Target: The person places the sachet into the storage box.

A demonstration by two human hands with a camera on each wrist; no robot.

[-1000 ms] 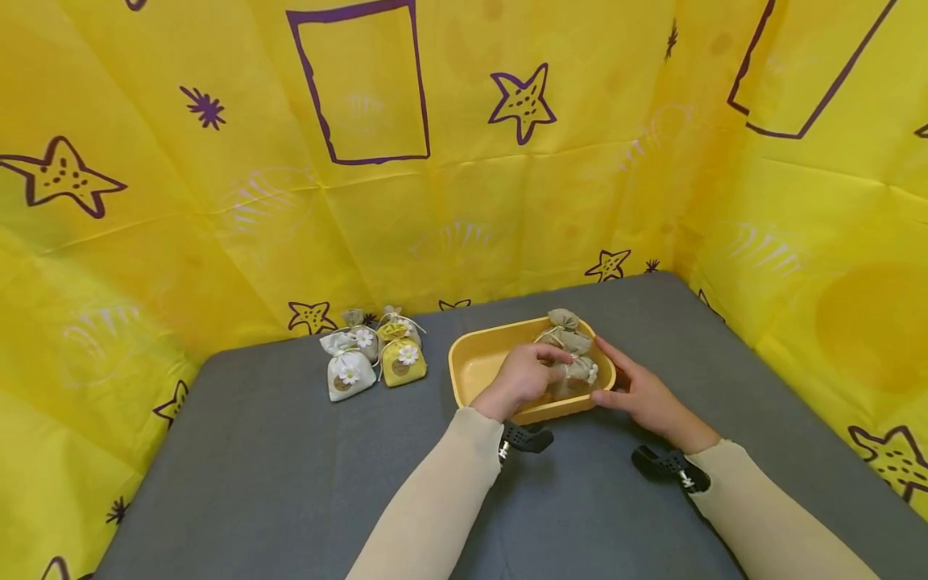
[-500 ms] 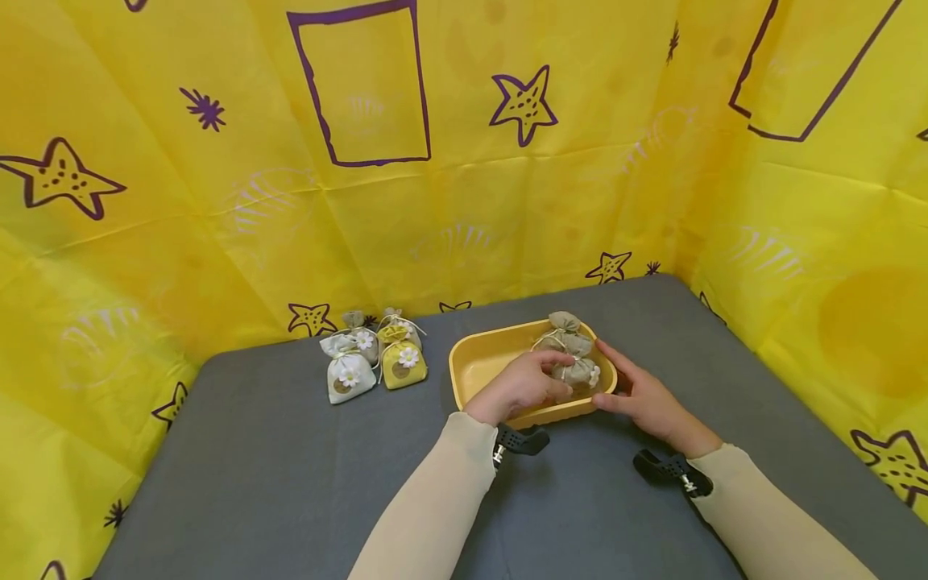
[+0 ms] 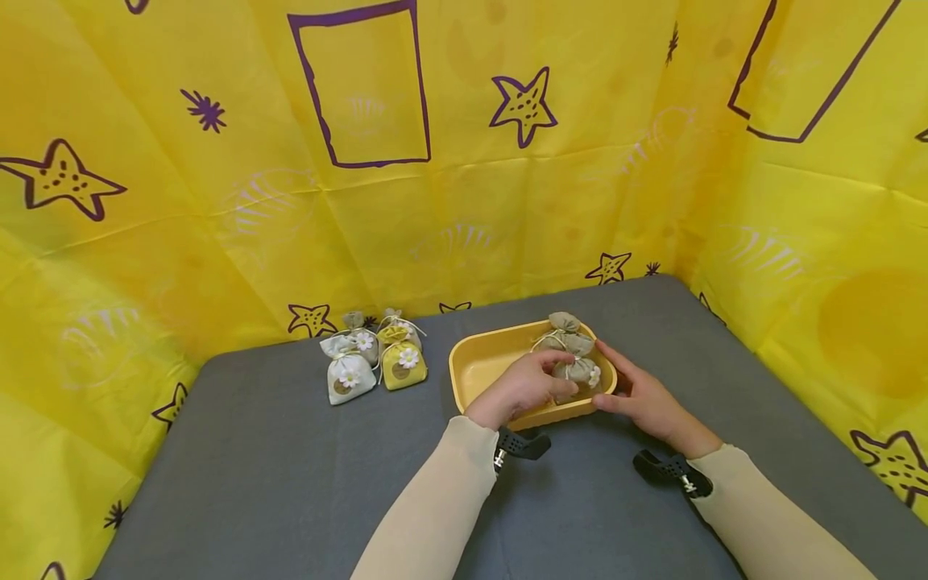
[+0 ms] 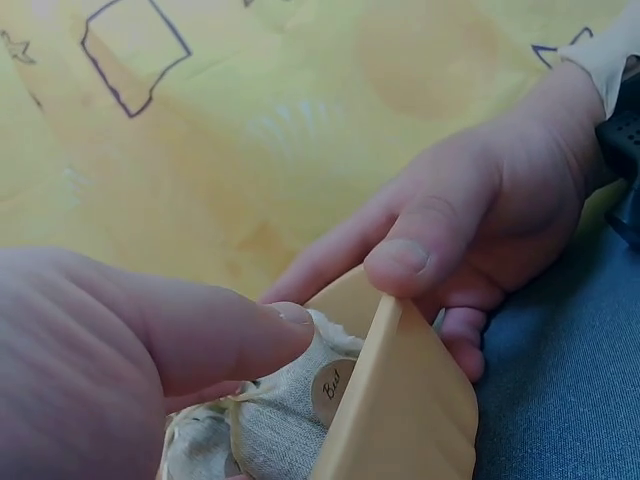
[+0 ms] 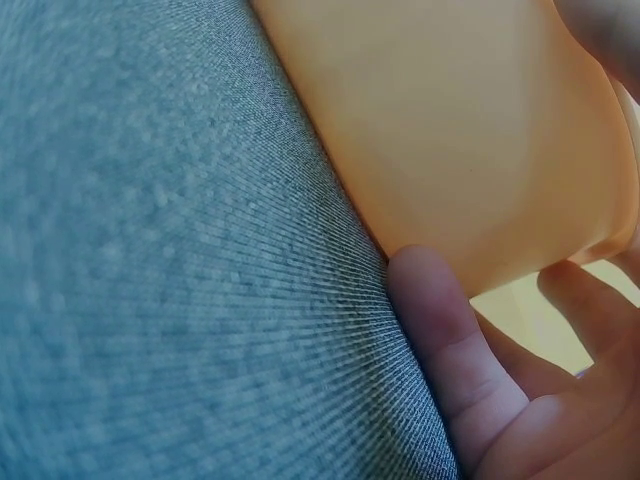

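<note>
Settling a bag (image 3: 582, 371) in the tray (image 3: 480, 369), three o'clock, I guess | my left fingers (image 3: 555, 357) half closed round it | right fingers (image 3: 616, 360) grip tray | next needs gentle letting go

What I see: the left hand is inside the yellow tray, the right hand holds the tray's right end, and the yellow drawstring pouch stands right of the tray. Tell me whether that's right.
The side is wrong: in the head view, the yellow drawstring pouch stands left of the yellow tray. The rest is right.
</note>
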